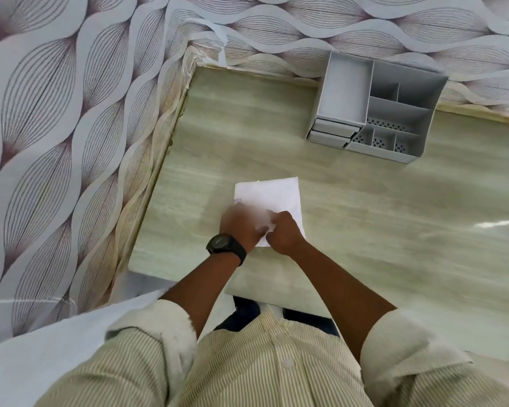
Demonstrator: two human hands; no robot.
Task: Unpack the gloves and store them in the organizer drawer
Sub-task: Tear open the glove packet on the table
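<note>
Both hands, left hand and right hand, pinched tight on the white glove packet, table beneath.

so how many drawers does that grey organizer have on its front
2. Both sit stacked at the front left of the organizer, under the big open tray: the upper drawer and the lower drawer. Both look closed; more could be hidden.

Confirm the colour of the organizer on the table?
Grey plastic compartmented organizer, clearest in the head view.

Glossy wood-grain table; matt grey plastic organizer — white papery packet.
</note>
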